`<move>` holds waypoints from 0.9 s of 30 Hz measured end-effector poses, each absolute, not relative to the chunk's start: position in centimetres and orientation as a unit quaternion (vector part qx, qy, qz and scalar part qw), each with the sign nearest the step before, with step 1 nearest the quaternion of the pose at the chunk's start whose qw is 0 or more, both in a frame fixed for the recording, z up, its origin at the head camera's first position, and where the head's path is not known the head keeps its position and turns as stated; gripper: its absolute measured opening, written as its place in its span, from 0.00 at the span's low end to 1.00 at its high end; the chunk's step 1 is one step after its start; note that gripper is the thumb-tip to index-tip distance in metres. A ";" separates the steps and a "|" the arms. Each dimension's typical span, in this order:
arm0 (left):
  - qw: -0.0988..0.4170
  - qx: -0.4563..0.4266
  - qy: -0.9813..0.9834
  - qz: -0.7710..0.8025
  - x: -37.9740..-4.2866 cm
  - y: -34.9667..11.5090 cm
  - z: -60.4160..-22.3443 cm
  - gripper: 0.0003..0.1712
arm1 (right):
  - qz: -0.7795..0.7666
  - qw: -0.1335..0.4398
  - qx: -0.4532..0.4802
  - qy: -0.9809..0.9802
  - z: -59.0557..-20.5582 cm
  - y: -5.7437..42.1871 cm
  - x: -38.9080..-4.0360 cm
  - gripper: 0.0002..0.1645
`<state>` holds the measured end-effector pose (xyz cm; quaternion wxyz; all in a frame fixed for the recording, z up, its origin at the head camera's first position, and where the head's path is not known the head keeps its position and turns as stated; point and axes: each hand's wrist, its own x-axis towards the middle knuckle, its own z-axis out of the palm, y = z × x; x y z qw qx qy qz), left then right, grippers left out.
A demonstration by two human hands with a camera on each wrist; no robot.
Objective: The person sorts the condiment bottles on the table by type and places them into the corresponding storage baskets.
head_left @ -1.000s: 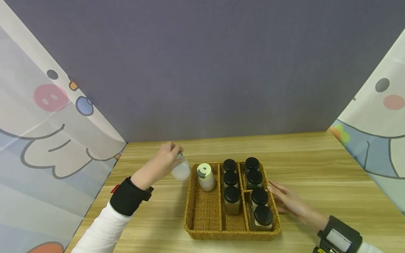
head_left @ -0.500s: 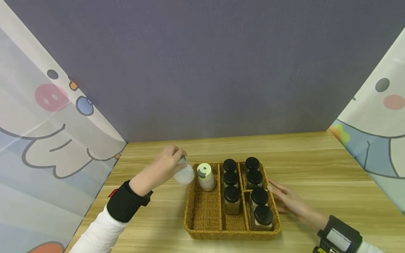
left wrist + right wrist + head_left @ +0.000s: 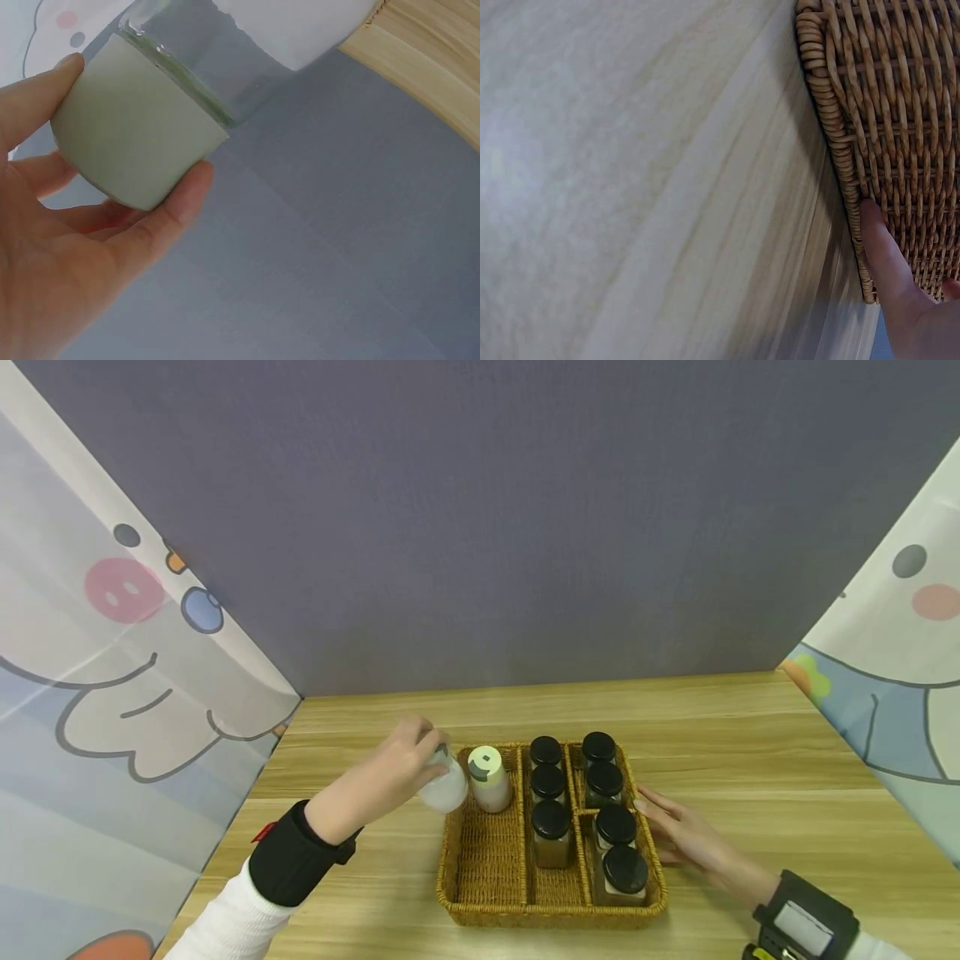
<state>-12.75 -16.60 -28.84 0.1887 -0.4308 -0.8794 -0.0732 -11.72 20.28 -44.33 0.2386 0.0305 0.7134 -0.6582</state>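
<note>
My left hand [image 3: 405,758] grips a clear glass jar [image 3: 444,789] by its pale green lid [image 3: 139,127], fingertips and thumb around the lid in the left wrist view. The jar is tilted, holds something white, and hangs over the left rim of a divided wicker basket [image 3: 551,918]. Close beside it, in the basket's left compartment, stands another jar [image 3: 491,787] with a pale lid. My right hand [image 3: 686,837] rests with extended fingers against the basket's right outer wall [image 3: 900,135]; part of it is out of the right wrist view.
Three black-lidded jars [image 3: 551,839] line the middle compartment. Several more black-lidded jars [image 3: 624,870] fill the two right compartments. Bare wicker shows at the front of the left compartment. Around the basket lies a wooden tabletop [image 3: 750,760], with a grey wall [image 3: 525,527] behind.
My left hand has moved right and a little toward the front, bringing the jar from left of the basket to over its left rim. My right hand has stayed in place.
</note>
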 end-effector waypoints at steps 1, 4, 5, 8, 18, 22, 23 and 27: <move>0.190 -0.431 -0.879 -0.070 -12.6 -16.5 -28.8 0.14 | -0.659 0.240 0.031 0.712 -44.3 20.3 -11.7 0.41; 0.197 -0.436 -0.876 -0.064 -12.3 -16.2 -28.9 0.14 | -0.658 0.239 0.033 0.713 -44.3 20.3 -11.7 0.41; 0.199 -0.436 -0.875 -0.062 -12.2 -16.1 -28.9 0.14 | -0.658 0.240 0.033 0.713 -44.3 20.2 -11.7 0.41; 0.200 -0.441 -0.873 -0.061 -12.0 -15.8 -28.9 0.14 | -0.659 0.239 0.035 0.712 -44.3 20.2 -11.7 0.41; 0.195 -0.453 -0.868 -0.055 -11.3 -15.3 -29.2 0.17 | -0.658 0.238 0.035 0.713 -44.3 20.2 -11.7 0.41; 0.194 -0.459 -0.865 -0.055 -11.2 -15.0 -29.3 0.17 | -0.658 0.238 0.035 0.713 -44.3 20.2 -11.7 0.41; 0.196 -0.460 -0.864 -0.053 -11.2 -15.0 -29.3 0.17 | -0.659 0.238 0.034 0.713 -44.3 20.3 -11.7 0.40; 0.191 -0.464 -0.863 -0.056 -11.2 -14.6 -29.4 0.16 | -0.659 0.238 0.032 0.712 -44.3 20.3 -11.8 0.40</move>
